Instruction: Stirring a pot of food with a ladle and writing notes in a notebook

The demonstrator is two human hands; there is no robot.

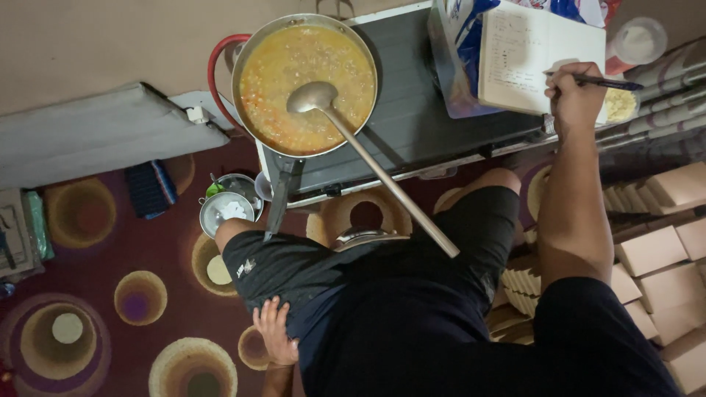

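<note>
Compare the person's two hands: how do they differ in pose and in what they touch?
The right hand is raised, gripping a dark pen against an open notebook; the left hand holds nothing, resting flat on the black shorts. Both are bare.

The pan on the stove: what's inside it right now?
The pan holds a thick orange-yellow stew with small chunks. A metal ladle rests bowl-down in it, handle sticking out. The pan's bottom is covered.

One head cam, looking steeply down over the lap; pan (305,84) at 11 o'clock, notebook (540,62) at 1 o'clock, mid-range, carpet (110,294) below.
</note>
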